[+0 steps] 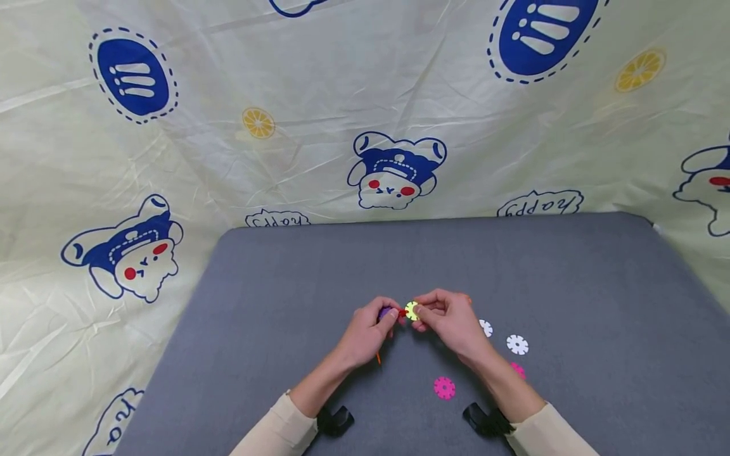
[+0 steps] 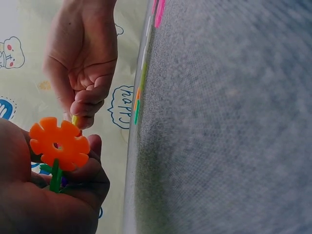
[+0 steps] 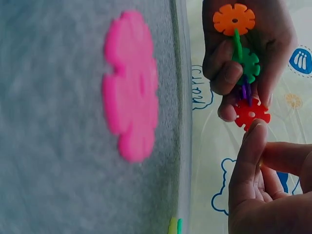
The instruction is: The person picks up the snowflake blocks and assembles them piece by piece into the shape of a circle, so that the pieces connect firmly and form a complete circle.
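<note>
My left hand (image 1: 365, 332) grips a chain of notched plastic snowflake discs near its red end. Orange disc (image 3: 234, 19), light green disc (image 3: 238, 46), green disc (image 3: 251, 66), purple disc (image 3: 246, 92) and red disc (image 3: 252, 114) follow one another along it in the right wrist view. Between thumb and fingers, my right hand (image 1: 453, 322) pinches a yellow disc (image 1: 412, 311). Its edge meets the red disc between the two hands. Both hands are held above the grey table (image 1: 285, 272). In the right wrist view, fingers mostly hide the yellow disc.
A pink disc (image 1: 445, 387) lies below the hands, and a white disc (image 1: 517, 344) to the right. Another white disc (image 1: 486, 327) and a second pink disc (image 1: 518, 370) are partly covered by the right arm. Behind the table hangs a printed cloth (image 1: 319, 171).
</note>
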The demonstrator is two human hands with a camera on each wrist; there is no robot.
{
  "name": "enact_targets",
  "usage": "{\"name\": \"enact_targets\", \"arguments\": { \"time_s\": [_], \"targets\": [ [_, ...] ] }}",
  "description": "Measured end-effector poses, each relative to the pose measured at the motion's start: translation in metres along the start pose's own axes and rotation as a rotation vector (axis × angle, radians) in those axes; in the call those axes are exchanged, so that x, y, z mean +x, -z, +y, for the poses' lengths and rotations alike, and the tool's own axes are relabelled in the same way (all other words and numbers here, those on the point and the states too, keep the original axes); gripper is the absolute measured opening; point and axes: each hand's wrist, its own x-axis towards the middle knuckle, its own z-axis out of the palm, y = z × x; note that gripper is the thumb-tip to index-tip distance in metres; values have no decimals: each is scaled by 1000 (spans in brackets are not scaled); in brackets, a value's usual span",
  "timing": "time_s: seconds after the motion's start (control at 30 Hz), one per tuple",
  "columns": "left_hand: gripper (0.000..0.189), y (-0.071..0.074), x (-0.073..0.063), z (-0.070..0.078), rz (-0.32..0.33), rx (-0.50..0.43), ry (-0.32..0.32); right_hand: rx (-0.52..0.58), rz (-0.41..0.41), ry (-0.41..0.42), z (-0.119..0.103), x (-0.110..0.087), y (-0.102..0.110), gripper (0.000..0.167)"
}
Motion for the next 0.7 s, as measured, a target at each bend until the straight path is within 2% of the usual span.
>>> {"name": "enact_targets", "arguments": {
  "time_s": [0.2,0.3,0.53,0.7],
  "targets": [
    [17,-3,-2,0,-2,7,1,-45,34,-9,0,-3,-5,19],
    [17,-3,-1,0,-6,-4,-2,-70,24,0,-1,-2,-4,19],
    [19,-4,0,0,-24,-85,36,-85,-74,-19,-2,0,0,21],
    [19,-5,2,-2,-17,-169,24,-156,-127,-23,-4,0,5,22]
  ]
}}
